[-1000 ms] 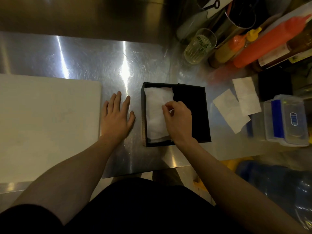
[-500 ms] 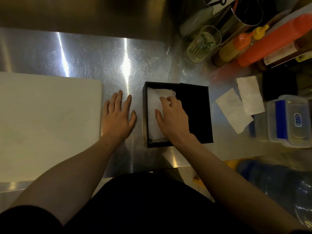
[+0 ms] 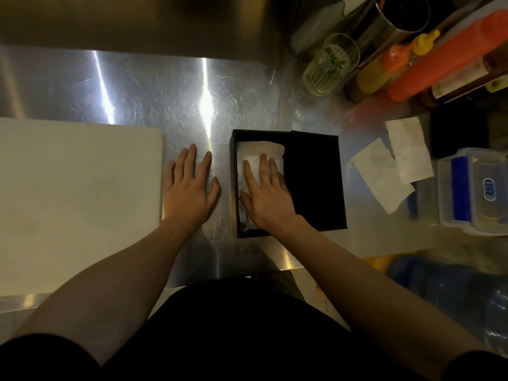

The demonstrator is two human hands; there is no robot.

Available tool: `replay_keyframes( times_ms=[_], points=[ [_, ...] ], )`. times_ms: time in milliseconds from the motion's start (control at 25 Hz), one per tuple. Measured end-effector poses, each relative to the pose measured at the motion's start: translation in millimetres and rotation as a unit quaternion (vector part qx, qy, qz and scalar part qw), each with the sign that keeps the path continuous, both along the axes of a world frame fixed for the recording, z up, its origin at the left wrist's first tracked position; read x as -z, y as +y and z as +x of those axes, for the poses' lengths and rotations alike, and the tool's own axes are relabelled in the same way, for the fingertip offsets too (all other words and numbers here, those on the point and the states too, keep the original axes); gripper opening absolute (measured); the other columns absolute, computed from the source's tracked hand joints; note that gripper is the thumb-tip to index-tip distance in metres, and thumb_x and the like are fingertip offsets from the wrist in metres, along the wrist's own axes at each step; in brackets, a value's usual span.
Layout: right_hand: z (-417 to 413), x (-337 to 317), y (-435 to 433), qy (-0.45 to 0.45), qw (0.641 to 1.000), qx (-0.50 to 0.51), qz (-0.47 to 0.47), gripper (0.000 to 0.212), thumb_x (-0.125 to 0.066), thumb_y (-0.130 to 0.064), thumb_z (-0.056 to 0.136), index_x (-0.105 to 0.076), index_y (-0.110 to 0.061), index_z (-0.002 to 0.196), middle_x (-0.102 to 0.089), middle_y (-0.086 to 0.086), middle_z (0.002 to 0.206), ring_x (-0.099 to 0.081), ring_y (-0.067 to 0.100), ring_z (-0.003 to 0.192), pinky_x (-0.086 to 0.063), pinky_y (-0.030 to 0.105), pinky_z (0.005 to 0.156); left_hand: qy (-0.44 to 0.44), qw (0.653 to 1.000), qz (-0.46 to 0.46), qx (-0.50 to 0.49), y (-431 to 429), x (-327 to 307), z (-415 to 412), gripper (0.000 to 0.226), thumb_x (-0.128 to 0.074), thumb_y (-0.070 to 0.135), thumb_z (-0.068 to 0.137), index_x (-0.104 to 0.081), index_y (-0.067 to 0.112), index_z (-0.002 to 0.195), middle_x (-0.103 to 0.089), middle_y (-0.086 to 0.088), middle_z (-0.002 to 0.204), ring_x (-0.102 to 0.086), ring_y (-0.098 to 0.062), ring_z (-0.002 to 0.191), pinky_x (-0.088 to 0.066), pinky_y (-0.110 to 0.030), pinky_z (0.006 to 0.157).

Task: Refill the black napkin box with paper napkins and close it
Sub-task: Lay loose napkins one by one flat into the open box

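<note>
Black napkin box [image 3: 313,138]: rectangular, on the stainless steel counter [image 3: 137,86], near the counter's front edge. Long axis runs left to right; short sides run away from the person. The left part is open to view; the right part shows only flat black, and whether that is a lid or the box's shaded inside cannot be told.

Paper napkins [image 3: 261,152]: white, crumpled stack in the left part of the box, lengthwise front to back, reaching almost to the far wall.

Right hand [image 3: 268,198]: inside the box, palm down on the napkins, fingers stretched forward and slightly fanned, thumb out toward the left wall. Flat press, nothing pinched.

Left hand [image 3: 189,185]: flat on bare counter just beside the box's left wall, not touching it; fingers spread, pointing away, holding nothing.

White cutting board [image 3: 77,204]: left of the left hand, its right edge close to the little finger.

Loose napkins [image 3: 382,174]: two flat sheets on the counter right of the box, apart from it, overlapping at one corner.

Clear plastic container [image 3: 475,191]: blue clips, at the far right, near the sheets.

Back right corner: a glass [image 3: 330,64], an orange squeeze bottle [image 3: 439,53], a mustard-coloured bottle [image 3: 371,78].

Open room: bare steel behind the box and both hands up to the back ledge; a narrow strip between box and front edge.
</note>
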State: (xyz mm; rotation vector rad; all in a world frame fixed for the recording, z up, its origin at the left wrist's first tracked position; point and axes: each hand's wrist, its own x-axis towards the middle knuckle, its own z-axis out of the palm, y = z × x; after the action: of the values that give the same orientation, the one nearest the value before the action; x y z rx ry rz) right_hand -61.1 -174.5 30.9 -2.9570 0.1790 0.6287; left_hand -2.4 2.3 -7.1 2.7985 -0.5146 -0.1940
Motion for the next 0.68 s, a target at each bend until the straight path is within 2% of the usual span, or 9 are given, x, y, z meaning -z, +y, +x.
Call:
replay_keyframes(
  times_ms=[160,240,400,680],
  points=[
    [1,-11,1,-0.017,1.0,0.008,0.023,0.07,-0.028,-0.051,0.1,0.002,-0.019,0.154,0.006,0.021,0.16,0.004,0.037,0.148,-0.006,0.048,0.118,0.008,1.0,-0.001,0.004,1,1,0,0.059,-0.038,0.042,0.099,-0.029,0.02,0.152,-0.019,-0.014,0.163,-0.014,-0.03,0.151,-0.009,-0.047,0.12],
    [1,-25,-2,-0.061,0.997,0.014,0.048,0.069,-0.036,-0.043,0.1,-0.004,-0.015,0.154,-0.002,0.021,0.16,-0.003,0.035,0.148,-0.009,0.045,0.118,0.017,1.0,-0.002,0.008,1,1,0,0.059,-0.038,0.042,0.099,-0.028,0.021,0.153,-0.017,-0.014,0.163,-0.011,-0.03,0.151,-0.007,-0.046,0.12],
    [-3,-53,-21,-0.191,0.976,0.021,0.106,0.059,-0.051,-0.025,0.096,-0.03,-0.006,0.148,-0.031,0.019,0.154,-0.027,0.03,0.144,-0.025,0.039,0.117,0.021,1.0,0.002,0.001,1,-1,0,0.058,-0.037,0.042,0.1,-0.027,0.021,0.153,-0.017,-0.014,0.163,-0.012,-0.031,0.151,-0.008,-0.047,0.12],
    [-20,-58,-91,-0.307,0.934,0.136,0.119,0.046,-0.054,-0.021,0.094,-0.047,-0.005,0.137,-0.052,0.014,0.137,-0.047,0.027,0.127,-0.038,0.036,0.108,0.027,1.0,0.011,0.005,-1,-5,-1,0.058,-0.034,0.041,0.1,-0.023,0.021,0.154,-0.015,-0.015,0.163,-0.009,-0.031,0.151,-0.006,-0.047,0.121]
  ],
)
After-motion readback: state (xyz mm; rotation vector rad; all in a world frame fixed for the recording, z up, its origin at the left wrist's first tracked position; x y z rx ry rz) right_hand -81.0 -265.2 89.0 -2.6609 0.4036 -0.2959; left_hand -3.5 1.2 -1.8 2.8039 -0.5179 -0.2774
